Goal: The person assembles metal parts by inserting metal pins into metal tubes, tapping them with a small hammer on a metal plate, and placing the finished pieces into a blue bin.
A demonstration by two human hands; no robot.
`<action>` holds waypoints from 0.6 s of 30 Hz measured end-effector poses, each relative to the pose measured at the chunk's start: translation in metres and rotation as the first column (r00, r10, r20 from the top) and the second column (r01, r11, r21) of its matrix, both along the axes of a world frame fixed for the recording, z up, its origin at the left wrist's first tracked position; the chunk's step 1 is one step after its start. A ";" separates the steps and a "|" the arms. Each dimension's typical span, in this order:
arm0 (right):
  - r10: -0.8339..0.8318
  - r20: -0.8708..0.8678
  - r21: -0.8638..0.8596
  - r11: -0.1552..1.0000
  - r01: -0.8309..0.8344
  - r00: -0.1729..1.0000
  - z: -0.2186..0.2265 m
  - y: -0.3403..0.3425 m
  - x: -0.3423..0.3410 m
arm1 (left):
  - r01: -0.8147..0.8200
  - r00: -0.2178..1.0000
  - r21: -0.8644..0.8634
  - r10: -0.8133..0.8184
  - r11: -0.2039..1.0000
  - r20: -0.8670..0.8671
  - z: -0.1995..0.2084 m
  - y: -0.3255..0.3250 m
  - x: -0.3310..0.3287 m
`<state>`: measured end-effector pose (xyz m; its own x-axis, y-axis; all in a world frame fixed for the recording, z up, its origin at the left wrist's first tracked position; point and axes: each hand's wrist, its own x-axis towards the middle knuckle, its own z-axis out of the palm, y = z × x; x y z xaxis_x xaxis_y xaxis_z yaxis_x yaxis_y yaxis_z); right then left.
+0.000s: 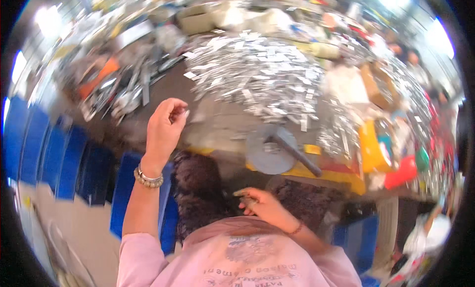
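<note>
My left hand [168, 119] is raised over the near edge of the dark work table [208, 123]. Its fingers are curled together, and whatever may be between them is too blurred to name. Low in front of my body, close to my lap, my right hand [261, 206] is closed round something small that I cannot make out. Between the hands and farther off, a grey round disc [257, 153] lies at the table edge. Across it rests a dark bar-shaped tool [299, 156]. Beyond is a large heap of flat silvery metal strips [257, 74].
Loose metal pieces [128, 91] and an orange item [101, 75] lie at the left of the table. A yellow container [372, 148] and a red one [402, 172] are at the right. Blue bins [64, 160] stand at the left, another blue bin [123, 193] beside my left arm.
</note>
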<state>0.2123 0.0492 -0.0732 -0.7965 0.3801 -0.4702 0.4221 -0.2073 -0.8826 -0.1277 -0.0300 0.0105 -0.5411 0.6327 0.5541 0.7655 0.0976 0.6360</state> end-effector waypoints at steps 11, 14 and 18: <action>-0.077 -0.142 0.058 0.995 0.085 0.987 -0.016 0.001 0.023 | -0.046 0.983 -0.372 -0.023 0.927 -0.180 -0.018 0.109 0.002; -0.041 -0.122 0.089 0.995 0.052 0.992 -0.007 0.008 0.025 | -0.094 0.982 -0.425 0.013 0.900 -0.189 -0.024 0.114 0.002; 0.002 -0.147 0.180 0.983 0.025 0.989 0.001 0.009 0.032 | -0.181 0.955 -0.436 0.051 0.881 -0.293 -0.015 0.105 0.005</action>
